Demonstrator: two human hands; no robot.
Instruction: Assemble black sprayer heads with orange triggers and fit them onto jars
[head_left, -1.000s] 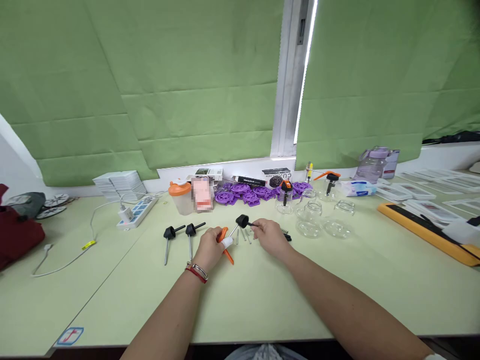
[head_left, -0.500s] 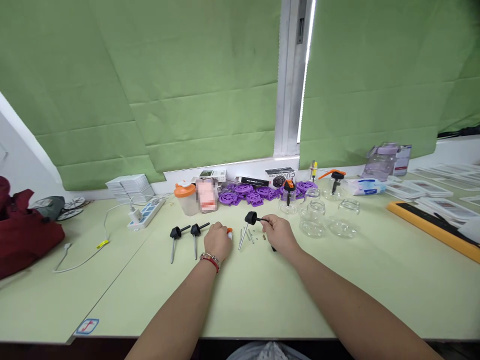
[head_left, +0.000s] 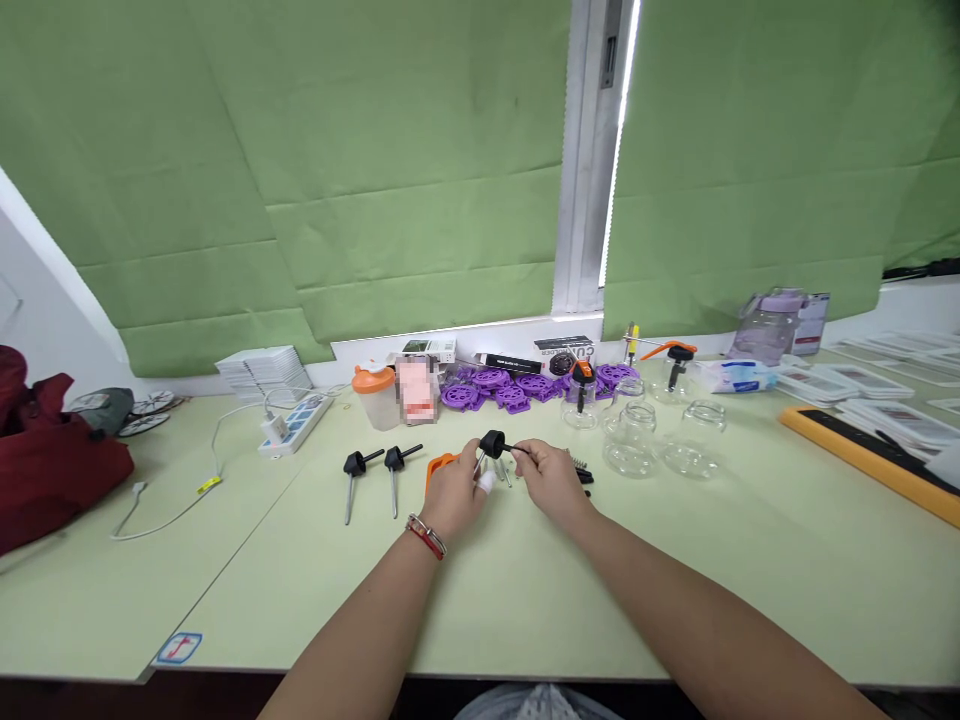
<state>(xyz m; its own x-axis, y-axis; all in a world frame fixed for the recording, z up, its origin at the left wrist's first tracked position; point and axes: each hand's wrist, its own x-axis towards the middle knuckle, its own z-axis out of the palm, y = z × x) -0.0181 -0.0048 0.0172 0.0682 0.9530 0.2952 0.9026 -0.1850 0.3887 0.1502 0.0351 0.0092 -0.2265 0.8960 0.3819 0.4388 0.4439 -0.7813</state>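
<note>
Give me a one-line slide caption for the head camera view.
Both hands, left hand and right hand, hold a black pump head over a green table.

We seem to be in a small assembly workroom or office. A long pale-green surface [head_left: 525, 600] runs under a window [head_left: 592, 150] with green blinds [head_left: 375, 150]. Below the window lie purple plastic parts [head_left: 510, 388], glass jars [head_left: 660, 445] and a power strip [head_left: 289, 425].

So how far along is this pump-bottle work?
Looks partly done. Two jars at the back carry orange-levered pumps. In hand: both hands hold one black pump head. Left: two more heads and three open jars.
</note>
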